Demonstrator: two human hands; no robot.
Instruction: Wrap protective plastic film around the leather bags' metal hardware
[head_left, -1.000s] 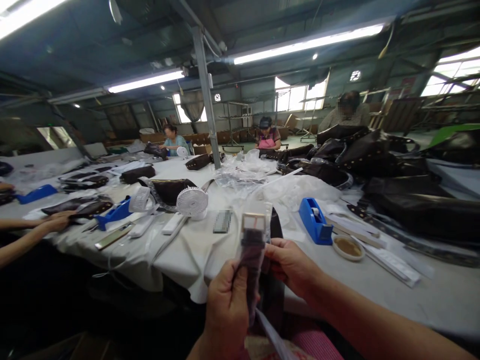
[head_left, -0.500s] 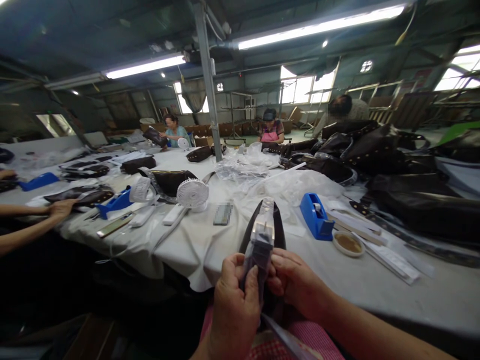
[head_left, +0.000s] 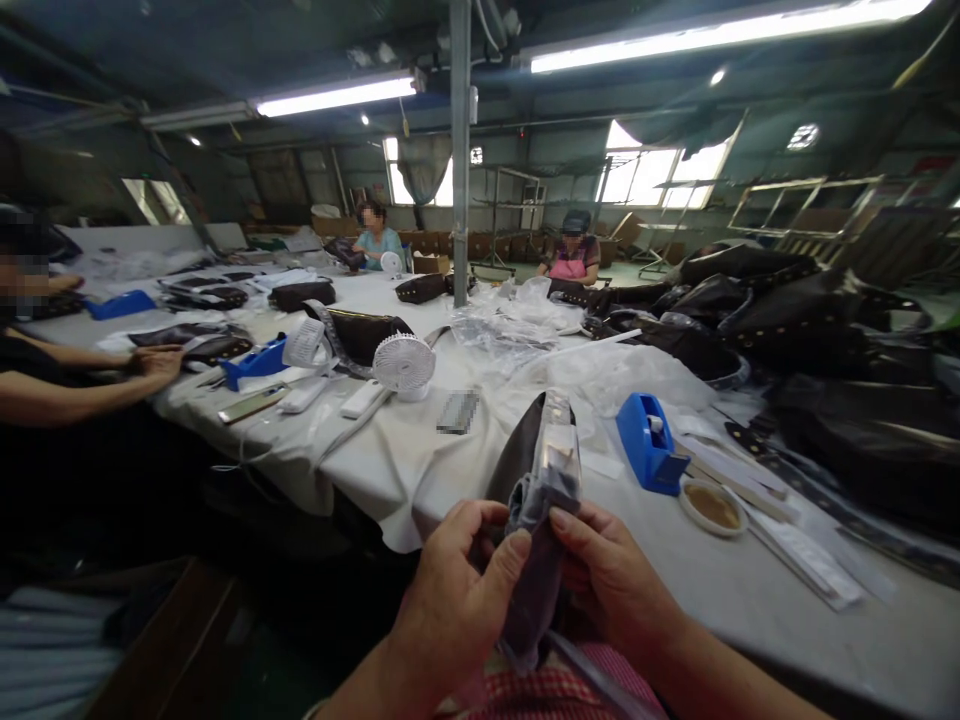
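In front of me, at the table's near edge, a dark brown bag [head_left: 516, 450] stands on end with its narrow side toward me. A strap wrapped in clear plastic [head_left: 559, 440] runs down that side, with greyish wrapping [head_left: 534, 500] bunched lower down. My left hand [head_left: 461, 590] is closed, its thumb and fingers pinching the bunched wrapping from the left. On the right, my right hand [head_left: 619, 575] is closed too, thumb on the wrapped strap and fingers behind it. A loose pale strip [head_left: 592, 675] trails below over my checked apron. The right hand's lower fingers are partly hidden.
A blue tape dispenser [head_left: 649, 445] and a round dish [head_left: 712, 507] sit to the right, near white strips [head_left: 806, 555]. Dark bags [head_left: 817, 310] are heaped beyond. Left are a white fan [head_left: 403, 362], a phone [head_left: 458, 411] and a co-worker's hand [head_left: 159, 367]. Plastic sheeting [head_left: 622, 375] lies ahead.
My view has turned left. My left hand has shifted so the greyish wrapping is now bunched and folded outward at the strap, and the bag tilts slightly. Both hands keep their hold.
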